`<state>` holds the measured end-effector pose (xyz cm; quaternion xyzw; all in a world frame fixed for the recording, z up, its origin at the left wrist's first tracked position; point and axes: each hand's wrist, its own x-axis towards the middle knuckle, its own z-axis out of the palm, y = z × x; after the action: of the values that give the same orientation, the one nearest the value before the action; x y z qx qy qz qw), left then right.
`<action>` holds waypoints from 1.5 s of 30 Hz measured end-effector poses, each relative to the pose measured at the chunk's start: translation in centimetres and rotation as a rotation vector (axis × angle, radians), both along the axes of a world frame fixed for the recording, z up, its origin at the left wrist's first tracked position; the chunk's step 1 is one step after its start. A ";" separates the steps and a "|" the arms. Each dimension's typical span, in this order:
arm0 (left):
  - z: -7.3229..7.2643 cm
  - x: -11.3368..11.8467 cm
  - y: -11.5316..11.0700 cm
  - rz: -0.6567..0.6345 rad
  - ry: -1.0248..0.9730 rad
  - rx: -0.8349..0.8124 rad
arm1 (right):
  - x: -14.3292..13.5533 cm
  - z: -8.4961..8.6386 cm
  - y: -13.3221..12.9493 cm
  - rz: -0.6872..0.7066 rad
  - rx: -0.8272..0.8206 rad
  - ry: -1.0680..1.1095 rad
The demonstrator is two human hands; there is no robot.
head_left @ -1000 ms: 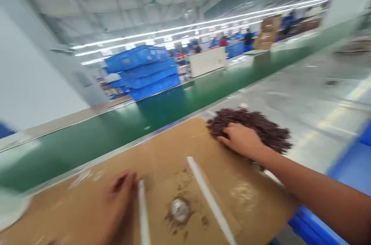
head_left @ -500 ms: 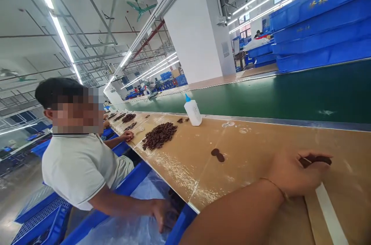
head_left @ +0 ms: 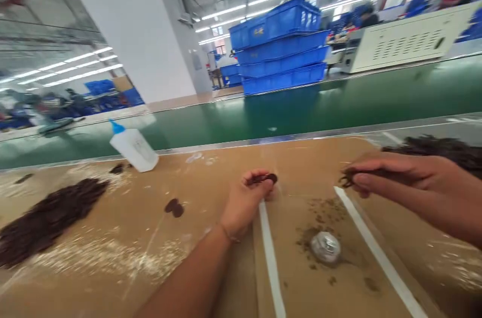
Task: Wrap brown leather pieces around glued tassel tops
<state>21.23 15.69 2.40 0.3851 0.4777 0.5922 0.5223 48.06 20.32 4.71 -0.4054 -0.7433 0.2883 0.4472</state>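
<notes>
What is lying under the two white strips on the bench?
The two white strips lie flat on a brown cardboard sheet, with a blob of glue between them. The left hand rests beside the left strip. What is under the cardboard is covered.

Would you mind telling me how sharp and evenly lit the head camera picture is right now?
Head view: mildly motion-blurred, edges smeared most. The left hand and its dark piece read fairly clearly; the right hand is softer. Ceiling strip lights blow out white, and the green belt mirrors the blue crates. Straight lines bow from the wide lens.
</notes>
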 end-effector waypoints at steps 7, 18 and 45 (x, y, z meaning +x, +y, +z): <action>0.6 0.2 -0.5 -0.014 0.047 -0.047 | -2.0 2.3 -2.4 0.263 -0.106 -0.086; 0.3 -0.7 -0.2 0.065 0.181 -0.003 | -3.2 2.9 -3.8 0.507 -0.197 -0.400; 0.6 -0.4 -0.1 0.053 0.417 -0.082 | -3.3 2.3 -4.2 0.547 -0.116 -0.407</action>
<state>20.84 15.61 3.04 0.4651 0.6090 0.4935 0.4113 44.75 16.15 7.02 -0.2651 -0.8809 0.3522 0.1722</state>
